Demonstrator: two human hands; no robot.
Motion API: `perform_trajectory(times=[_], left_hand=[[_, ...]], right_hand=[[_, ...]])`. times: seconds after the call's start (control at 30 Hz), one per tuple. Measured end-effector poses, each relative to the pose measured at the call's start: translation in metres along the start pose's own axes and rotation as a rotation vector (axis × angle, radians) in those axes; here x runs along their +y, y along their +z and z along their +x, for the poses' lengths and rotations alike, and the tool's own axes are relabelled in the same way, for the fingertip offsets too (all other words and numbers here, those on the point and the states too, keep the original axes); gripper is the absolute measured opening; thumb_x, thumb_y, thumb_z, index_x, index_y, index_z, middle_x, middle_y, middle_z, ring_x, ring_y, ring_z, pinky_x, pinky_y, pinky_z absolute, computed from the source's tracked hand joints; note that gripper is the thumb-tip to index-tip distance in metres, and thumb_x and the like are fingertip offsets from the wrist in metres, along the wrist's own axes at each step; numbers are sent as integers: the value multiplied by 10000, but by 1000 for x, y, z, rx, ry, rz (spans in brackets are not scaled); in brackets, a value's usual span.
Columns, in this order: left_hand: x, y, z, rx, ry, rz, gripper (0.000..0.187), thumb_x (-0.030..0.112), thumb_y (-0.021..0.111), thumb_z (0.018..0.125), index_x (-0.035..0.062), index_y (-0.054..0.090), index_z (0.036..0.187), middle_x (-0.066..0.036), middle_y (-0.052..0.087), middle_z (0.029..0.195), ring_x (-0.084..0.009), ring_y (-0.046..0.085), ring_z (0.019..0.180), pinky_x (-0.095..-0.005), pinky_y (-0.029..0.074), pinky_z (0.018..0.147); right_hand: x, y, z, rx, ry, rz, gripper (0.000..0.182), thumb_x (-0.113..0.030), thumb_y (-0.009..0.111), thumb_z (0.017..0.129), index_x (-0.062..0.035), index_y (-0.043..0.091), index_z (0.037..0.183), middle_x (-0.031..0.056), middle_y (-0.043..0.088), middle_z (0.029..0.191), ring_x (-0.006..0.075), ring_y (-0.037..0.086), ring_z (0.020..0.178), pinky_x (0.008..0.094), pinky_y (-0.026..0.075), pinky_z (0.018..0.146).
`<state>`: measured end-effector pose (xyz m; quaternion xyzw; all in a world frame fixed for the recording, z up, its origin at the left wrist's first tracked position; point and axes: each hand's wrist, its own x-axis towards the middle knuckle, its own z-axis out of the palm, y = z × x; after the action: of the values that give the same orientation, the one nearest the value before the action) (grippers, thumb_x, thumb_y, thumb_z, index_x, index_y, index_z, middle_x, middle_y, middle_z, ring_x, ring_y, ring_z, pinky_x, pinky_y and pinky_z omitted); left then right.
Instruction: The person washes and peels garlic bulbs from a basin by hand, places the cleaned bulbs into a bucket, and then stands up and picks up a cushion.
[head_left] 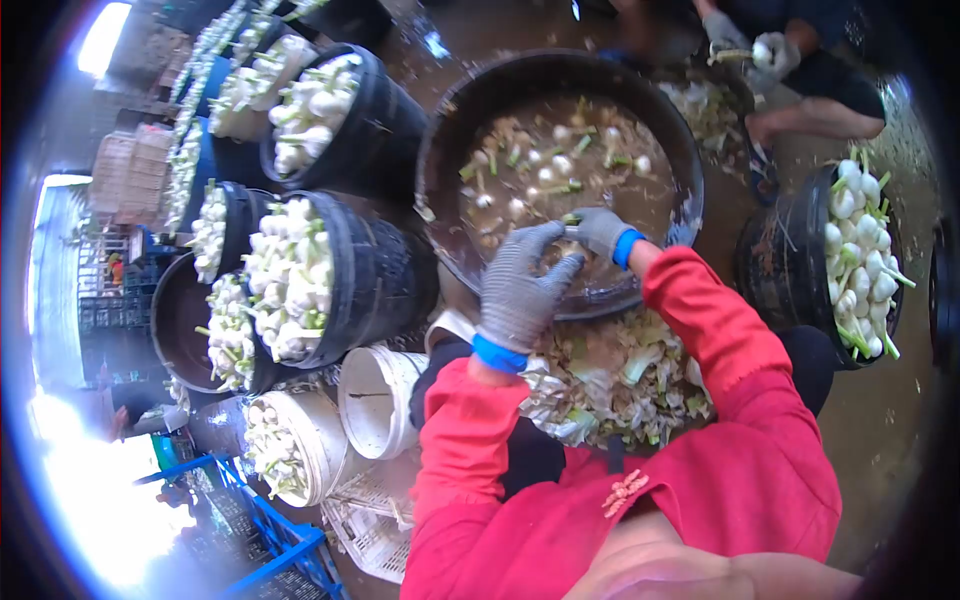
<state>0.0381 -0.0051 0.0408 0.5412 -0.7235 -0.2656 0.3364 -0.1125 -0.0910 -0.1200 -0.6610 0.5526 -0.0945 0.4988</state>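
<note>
Both my hands wear grey gloves with blue bands at the wrists, over the near side of a big dark tub point(440, 130). My left hand point(520, 285) has its thumb and fingers apart, reaching toward the other hand, with nothing plainly held. My right hand point(603, 232) is closed at the fingertips around a garlic stem point(571, 219); only a short green-tipped end shows, and any bulb is hidden. Below them, muddy water in the tub carries several garlic bulbs point(560, 163) with green stems.
Peelings point(640, 380) are heaped between my legs and the tub. Black buckets point(370, 280) of white garlic stand at left, another bucket point(790, 240) at right. A white bucket point(385, 400) and blue crate point(290, 550) are lower left. A co-worker's gloved hands point(775, 55) hold garlic at upper right.
</note>
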Motion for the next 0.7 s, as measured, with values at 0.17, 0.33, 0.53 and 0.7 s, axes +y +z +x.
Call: perform_trajectory(times=[0.17, 0.33, 0.53, 0.7], left_hand=[[-16, 30, -2, 90, 77, 99, 790, 243, 766, 624, 15, 379, 1273, -186, 503, 1153, -303, 483, 1086, -364, 392, 924], [40, 34, -19, 13, 13, -254, 921, 145, 776, 620, 6, 249, 1362, -152, 489, 1180, -209, 483, 1085, -309, 404, 903], [37, 38, -43, -93, 38, -583, 1008, 91, 752, 663, 54, 84, 1417, -111, 531, 1056, -166, 531, 929, -280, 439, 810], [0, 37, -34, -30, -206, -718, 700, 116, 730, 708, 41, 364, 1299, -88, 558, 964, -134, 556, 800, -247, 479, 699]], right_hand=[[-66, -58, -59, 268, -257, 374, 252, -318, 535, 861, -103, 644, 936, 120, 612, 894, 259, 598, 852, 336, 465, 733], [-85, -62, -116, 403, -348, 98, 236, -198, 521, 827, -171, 623, 1037, 116, 601, 1012, 266, 579, 943, 317, 452, 838], [-105, -96, -171, 499, -360, 832, 141, -140, 581, 817, -33, 619, 902, 64, 628, 809, 169, 599, 745, 308, 485, 718], [-64, -121, -159, 225, -333, 584, 191, -93, 637, 772, -3, 628, 940, 62, 650, 774, 161, 605, 666, 277, 500, 662]])
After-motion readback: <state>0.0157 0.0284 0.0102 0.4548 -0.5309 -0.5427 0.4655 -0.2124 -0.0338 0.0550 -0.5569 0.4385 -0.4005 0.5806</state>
